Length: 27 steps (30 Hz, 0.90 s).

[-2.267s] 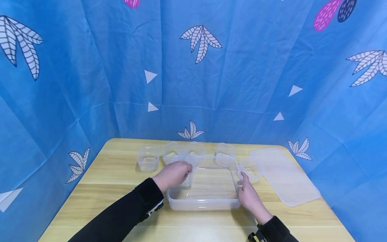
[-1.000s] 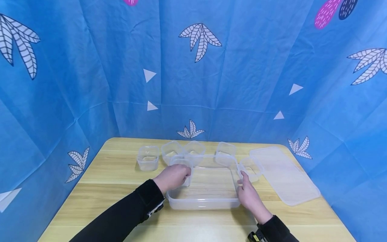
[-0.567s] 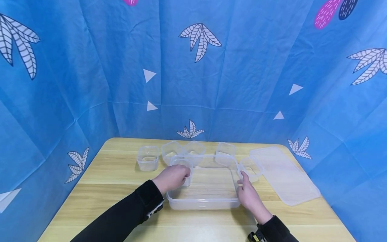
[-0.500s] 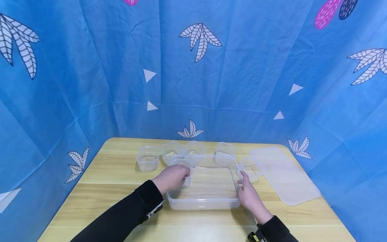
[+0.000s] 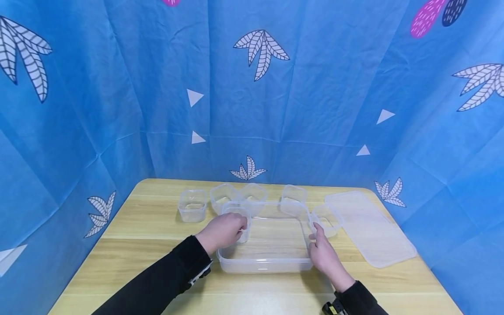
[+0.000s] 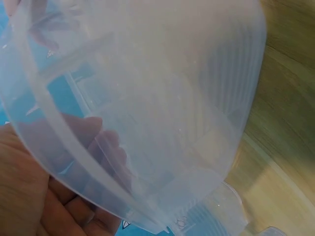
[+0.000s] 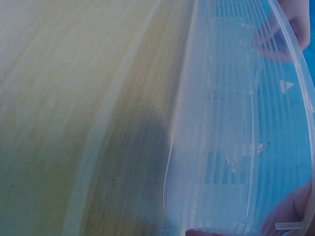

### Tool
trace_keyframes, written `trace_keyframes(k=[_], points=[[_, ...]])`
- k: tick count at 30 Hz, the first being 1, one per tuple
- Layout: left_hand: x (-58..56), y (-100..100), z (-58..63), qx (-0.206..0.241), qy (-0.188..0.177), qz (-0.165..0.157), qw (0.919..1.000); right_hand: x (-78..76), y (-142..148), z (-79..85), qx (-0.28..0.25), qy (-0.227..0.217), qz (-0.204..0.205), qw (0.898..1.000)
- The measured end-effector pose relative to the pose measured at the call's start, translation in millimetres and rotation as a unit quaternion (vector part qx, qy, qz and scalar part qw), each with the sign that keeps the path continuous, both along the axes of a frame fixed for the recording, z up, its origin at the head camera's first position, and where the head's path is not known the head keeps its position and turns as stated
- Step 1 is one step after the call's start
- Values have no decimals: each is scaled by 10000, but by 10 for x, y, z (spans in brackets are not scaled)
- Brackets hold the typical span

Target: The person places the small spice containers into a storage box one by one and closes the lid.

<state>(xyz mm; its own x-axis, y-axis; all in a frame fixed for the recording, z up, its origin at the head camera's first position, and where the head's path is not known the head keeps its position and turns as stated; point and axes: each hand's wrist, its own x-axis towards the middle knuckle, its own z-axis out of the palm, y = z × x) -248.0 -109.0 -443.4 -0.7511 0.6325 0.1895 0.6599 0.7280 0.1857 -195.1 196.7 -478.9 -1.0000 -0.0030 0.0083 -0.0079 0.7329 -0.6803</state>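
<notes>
A large clear rectangular container (image 5: 264, 264) sits mid-table. My left hand (image 5: 224, 231) grips a small clear cup (image 5: 238, 214) standing in the container's far left corner. In the left wrist view this small cup (image 6: 162, 98) fills the frame, and my fingers (image 6: 91, 142) show through its wall. My right hand (image 5: 320, 251) holds the large container's right wall, a finger up along the rim. In the right wrist view that ribbed wall (image 7: 236, 137) lies between a finger (image 7: 295, 22) and my thumb (image 7: 295, 211).
More small clear cups stand on the wooden table (image 5: 149, 227): one at the far left (image 5: 193, 205), two behind the container (image 5: 222, 197) (image 5: 255, 195), one at its far right corner (image 5: 294, 194), one beside its right wall (image 5: 327, 218). A clear lid (image 5: 370, 229) lies at the right. Blue cloth walls surround the table.
My left hand has lowered the small cup a little into the container's corner and drawn slightly back. The right hand has stayed on the right wall.
</notes>
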Motion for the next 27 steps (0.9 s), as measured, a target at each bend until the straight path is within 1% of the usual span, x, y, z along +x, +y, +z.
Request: trace_keyframes(k=[4, 10, 15, 23, 27], points=[[13, -10, 3, 52, 29, -14, 10000, 1, 8, -2, -14, -35, 6, 10000], [-11, -9, -4, 73, -150, 64, 9998, -6, 16, 2, -24, 17, 33, 10000], [-34, -17, 4, 170, -267, 53, 9995, -3, 13, 7, -25, 77, 30, 10000], [-66, -20, 4, 175, -217, 64, 9996, -9, 11, -1, -19, 108, 43, 9999], [-81, -17, 1, 185, -237, 74, 9995, -13, 12, -3, -50, 40, 23, 10000]])
